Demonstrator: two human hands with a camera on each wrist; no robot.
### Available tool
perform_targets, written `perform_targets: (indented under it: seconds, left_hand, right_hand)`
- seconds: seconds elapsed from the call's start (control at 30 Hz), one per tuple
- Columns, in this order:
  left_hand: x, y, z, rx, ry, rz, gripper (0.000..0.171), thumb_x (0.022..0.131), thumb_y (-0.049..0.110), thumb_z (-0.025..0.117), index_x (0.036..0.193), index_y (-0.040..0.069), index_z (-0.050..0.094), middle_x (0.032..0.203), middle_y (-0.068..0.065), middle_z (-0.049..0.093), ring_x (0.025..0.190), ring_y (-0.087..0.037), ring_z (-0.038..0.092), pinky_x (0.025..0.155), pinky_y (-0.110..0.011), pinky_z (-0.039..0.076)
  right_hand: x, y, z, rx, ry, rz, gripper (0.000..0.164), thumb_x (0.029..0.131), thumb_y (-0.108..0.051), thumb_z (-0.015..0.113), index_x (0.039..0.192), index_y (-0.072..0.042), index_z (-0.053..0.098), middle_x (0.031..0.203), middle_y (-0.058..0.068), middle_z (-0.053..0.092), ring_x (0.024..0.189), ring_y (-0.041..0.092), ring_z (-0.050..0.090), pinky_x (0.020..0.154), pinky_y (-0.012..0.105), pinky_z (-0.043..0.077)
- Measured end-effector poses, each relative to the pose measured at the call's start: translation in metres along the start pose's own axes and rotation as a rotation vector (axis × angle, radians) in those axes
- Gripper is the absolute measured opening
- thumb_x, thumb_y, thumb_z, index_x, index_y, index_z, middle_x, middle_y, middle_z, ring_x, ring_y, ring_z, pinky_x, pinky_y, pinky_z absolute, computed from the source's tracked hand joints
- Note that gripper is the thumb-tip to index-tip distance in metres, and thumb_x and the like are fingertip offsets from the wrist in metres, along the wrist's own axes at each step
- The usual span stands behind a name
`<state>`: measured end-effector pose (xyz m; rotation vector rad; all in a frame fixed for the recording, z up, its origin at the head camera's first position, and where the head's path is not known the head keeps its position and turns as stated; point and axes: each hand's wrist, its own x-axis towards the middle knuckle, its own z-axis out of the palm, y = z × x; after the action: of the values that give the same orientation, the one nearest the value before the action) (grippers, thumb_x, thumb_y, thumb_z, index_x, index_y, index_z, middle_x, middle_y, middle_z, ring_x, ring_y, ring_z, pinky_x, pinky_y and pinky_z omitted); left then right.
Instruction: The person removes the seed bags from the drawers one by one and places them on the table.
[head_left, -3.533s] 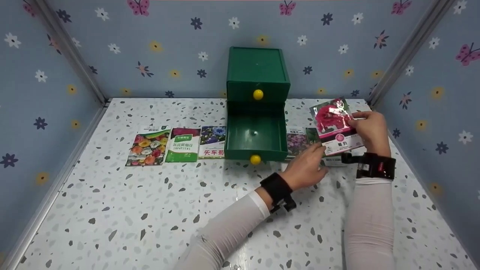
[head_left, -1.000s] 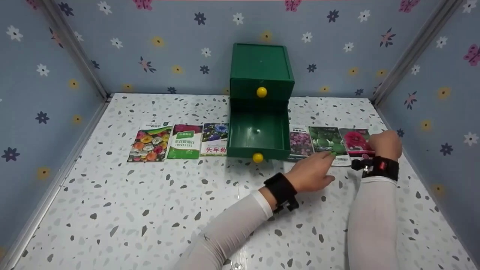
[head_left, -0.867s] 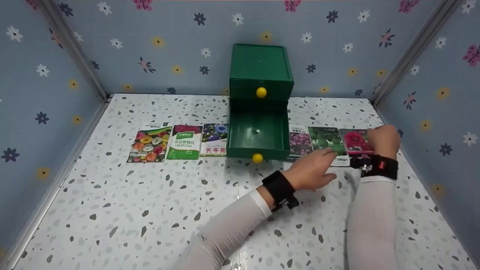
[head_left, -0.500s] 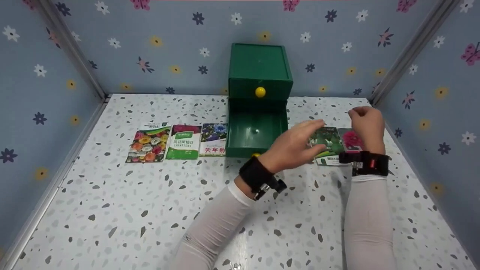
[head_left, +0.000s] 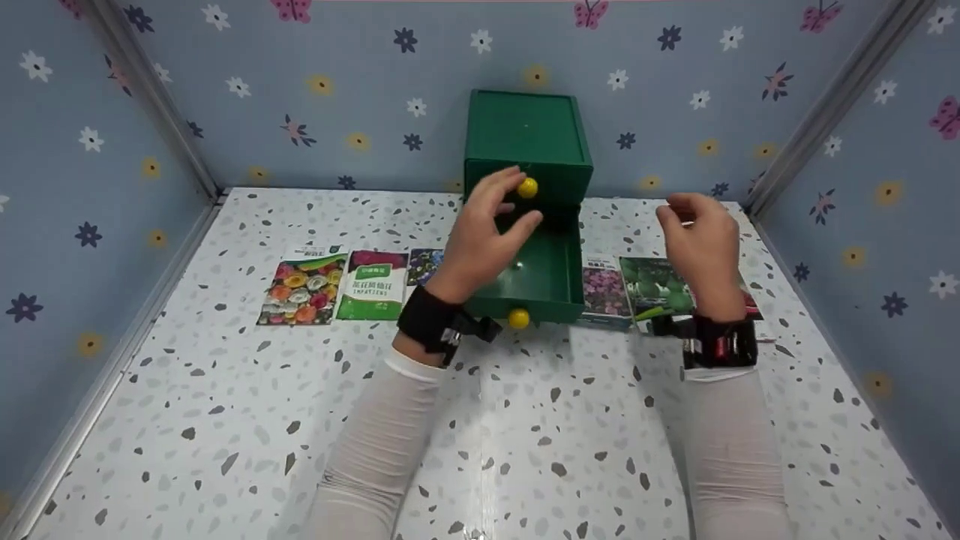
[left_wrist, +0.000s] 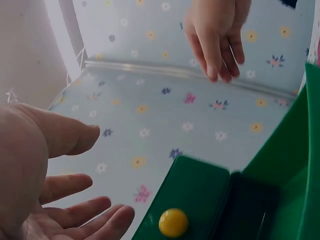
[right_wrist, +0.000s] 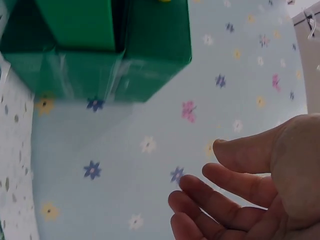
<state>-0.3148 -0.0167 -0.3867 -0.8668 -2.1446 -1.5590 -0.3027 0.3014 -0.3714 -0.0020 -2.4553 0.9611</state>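
A green two-drawer box (head_left: 529, 127) stands against the back wall. Its lower drawer (head_left: 544, 262) is pulled out, and its upper drawer (head_left: 559, 184) is closed. My left hand (head_left: 480, 244) hovers over the lower drawer, fingers spread near the upper yellow knob (head_left: 528, 187). The left wrist view shows a gap between those fingers and the knob (left_wrist: 173, 223). My right hand (head_left: 701, 240) is raised above the seed packets on the right, fingers loosely bent with nothing in them. Below it lie a green-fruit seed packet (head_left: 652, 281) and a red-flower packet (head_left: 750, 304), the latter mostly hidden.
Left of the box lie a mixed-flower packet (head_left: 301, 291), a green-and-white packet (head_left: 373, 289) and a blue-flower packet (head_left: 425, 264), partly covered by my left hand. A pink-flower packet (head_left: 606, 291) lies beside the drawer's right side. The lower yellow knob (head_left: 518, 319) sticks out in front.
The red-flower packet was laid down at the right end of the row and released. My left hand then moved left and up to the box; my right hand lifted and shifted left.
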Motion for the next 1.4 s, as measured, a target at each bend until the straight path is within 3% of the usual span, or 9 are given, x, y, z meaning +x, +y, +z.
perform_targets:
  seconds: [0.2, 0.33, 0.47, 0.6, 0.73, 0.97, 1.13, 1.4]
  left_hand:
    - [0.0, -0.024, -0.022, 0.17, 0.072, 0.058, 0.056, 0.112, 0.02, 0.072, 0.158, -0.007, 0.054, 0.174, -0.022, 0.039, 0.161, -0.034, 0.038, 0.129, -0.036, 0.035]
    - [0.0, -0.039, -0.03, 0.252, 0.045, 0.085, 0.06, 0.112, 0.024, 0.071, 0.161, -0.006, 0.051, 0.179, -0.019, 0.033, 0.166, -0.035, 0.029, 0.134, -0.037, 0.023]
    - [-0.001, -0.05, -0.034, 0.281, 0.017, 0.059, 0.064, 0.113, 0.026, 0.07, 0.165, -0.003, 0.047, 0.181, -0.017, 0.029, 0.169, -0.036, 0.022, 0.136, -0.039, 0.018]
    - [-0.001, -0.056, -0.035, 0.255, 0.003, 0.009, 0.068, 0.113, 0.031, 0.069, 0.168, -0.001, 0.044, 0.182, -0.015, 0.027, 0.169, -0.033, 0.022, 0.136, -0.042, 0.021]
    - [0.0, -0.059, -0.035, 0.201, -0.012, -0.034, 0.071, 0.114, 0.036, 0.068, 0.17, 0.0, 0.041, 0.183, -0.013, 0.025, 0.168, -0.029, 0.025, 0.134, -0.042, 0.027]
    - [-0.001, -0.061, -0.036, 0.202, -0.022, -0.053, 0.071, 0.114, 0.035, 0.068, 0.17, 0.001, 0.04, 0.184, -0.012, 0.025, 0.168, -0.026, 0.028, 0.131, -0.041, 0.033]
    - [-0.002, -0.061, -0.037, 0.203, -0.044, -0.065, 0.071, 0.114, 0.036, 0.067, 0.171, 0.002, 0.039, 0.185, -0.009, 0.022, 0.168, -0.023, 0.027, 0.131, -0.04, 0.034]
    - [-0.003, -0.06, -0.039, 0.203, -0.06, -0.065, 0.072, 0.114, 0.034, 0.069, 0.171, 0.001, 0.039, 0.185, -0.009, 0.021, 0.168, -0.023, 0.026, 0.128, -0.041, 0.039]
  right_hand:
    - [-0.017, -0.03, 0.018, 0.035, -0.004, -0.17, 0.028, 0.111, -0.013, 0.071, 0.133, 0.004, 0.075, 0.118, 0.023, 0.071, 0.107, 0.036, 0.07, 0.092, 0.046, 0.054]
    - [-0.031, -0.05, 0.033, 0.035, -0.074, -0.251, 0.025, 0.11, -0.014, 0.073, 0.13, 0.001, 0.077, 0.112, 0.017, 0.07, 0.101, 0.03, 0.068, 0.085, 0.04, 0.055]
    - [-0.047, -0.061, 0.049, 0.039, -0.17, -0.416, 0.024, 0.109, -0.015, 0.075, 0.128, 0.0, 0.077, 0.109, 0.013, 0.068, 0.093, 0.025, 0.065, 0.079, 0.036, 0.057]
    - [-0.061, -0.067, 0.061, 0.028, -0.314, -0.608, 0.027, 0.108, -0.016, 0.078, 0.131, -0.004, 0.076, 0.11, 0.011, 0.067, 0.09, 0.022, 0.065, 0.078, 0.035, 0.058]
    - [-0.071, -0.071, 0.068, 0.0, -0.436, -0.736, 0.032, 0.105, -0.02, 0.082, 0.134, -0.008, 0.076, 0.114, 0.009, 0.066, 0.093, 0.022, 0.068, 0.081, 0.035, 0.061]
    - [-0.084, -0.078, 0.079, -0.094, -0.516, -0.932, 0.031, 0.097, -0.018, 0.09, 0.125, -0.009, 0.08, 0.104, 0.007, 0.066, 0.085, 0.022, 0.064, 0.074, 0.038, 0.06]
    - [-0.091, -0.08, 0.086, -0.143, -0.545, -1.005, 0.024, 0.094, -0.012, 0.091, 0.116, -0.012, 0.082, 0.099, 0.006, 0.065, 0.081, 0.022, 0.064, 0.072, 0.039, 0.058]
    - [-0.097, -0.078, 0.097, -0.28, -0.54, -1.026, 0.025, 0.089, -0.007, 0.092, 0.112, -0.01, 0.082, 0.099, 0.006, 0.067, 0.08, 0.023, 0.067, 0.071, 0.04, 0.059]
